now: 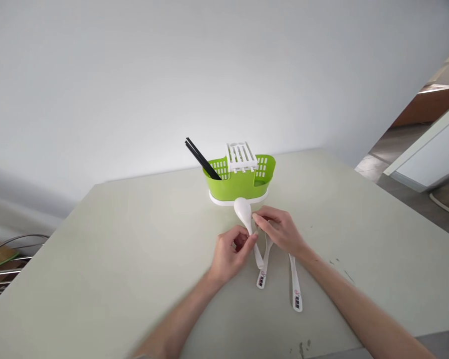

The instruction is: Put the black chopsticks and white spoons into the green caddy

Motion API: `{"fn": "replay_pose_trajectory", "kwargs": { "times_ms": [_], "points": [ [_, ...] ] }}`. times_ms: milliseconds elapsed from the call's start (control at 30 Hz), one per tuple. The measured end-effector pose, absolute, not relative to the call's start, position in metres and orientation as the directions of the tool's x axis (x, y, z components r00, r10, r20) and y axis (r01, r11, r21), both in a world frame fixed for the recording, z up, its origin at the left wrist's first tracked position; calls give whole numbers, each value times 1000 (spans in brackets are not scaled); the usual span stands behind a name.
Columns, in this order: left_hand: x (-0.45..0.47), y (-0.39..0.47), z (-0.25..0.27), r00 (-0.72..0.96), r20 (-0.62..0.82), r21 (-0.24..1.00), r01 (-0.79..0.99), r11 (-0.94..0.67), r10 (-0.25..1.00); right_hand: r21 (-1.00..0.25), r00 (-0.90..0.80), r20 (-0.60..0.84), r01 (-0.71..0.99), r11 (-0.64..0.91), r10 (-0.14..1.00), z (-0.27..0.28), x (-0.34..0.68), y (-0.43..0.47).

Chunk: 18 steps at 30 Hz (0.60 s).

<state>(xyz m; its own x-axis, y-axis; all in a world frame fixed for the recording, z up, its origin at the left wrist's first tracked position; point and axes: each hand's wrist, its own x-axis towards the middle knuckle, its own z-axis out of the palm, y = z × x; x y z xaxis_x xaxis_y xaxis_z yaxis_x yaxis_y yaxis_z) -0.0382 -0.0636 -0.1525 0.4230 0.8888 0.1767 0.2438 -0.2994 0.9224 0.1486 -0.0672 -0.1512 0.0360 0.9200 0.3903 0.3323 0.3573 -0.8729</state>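
From where I stand, the green basket near the wall holds black chopsticks leaning out leftward from its left compartment, with a white slotted rack across its middle. Just before it, the left hand pinches the white spoon by its handle, bowl toward the basket, while the right hand bends in from the other side, fingertips drawn together beside the bowl, though I can't tell whether they grip it. Two more white utensils lie partly beneath that right hand on the pale table.

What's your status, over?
Left hand holding white spoon by handle. Right hand beside it, partly hiding two more white utensils. Green cutlery caddy just beyond.
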Motion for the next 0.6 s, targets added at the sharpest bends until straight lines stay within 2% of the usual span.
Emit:
{"fn": "replay_pose_trajectory", "kwargs": {
  "times_ms": [100,267,367,600],
  "points": [
    [-38,-63,-152,417,164,925,250,-286,894,-934,-45,292,203,295,955,-148,150,-66],
    [-39,-64,-155,417,188,907,274,-320,889,-950,-136,251,155,271,958,-145,152,-67],
    [-38,-65,-160,429,215,896,271,-351,878,-977,-171,189,67,203,967,-142,152,-68],
    [-39,-66,-162,451,231,871,299,-390,862,-998,-167,64,-11,63,984,-148,155,-67]
  ]
}}
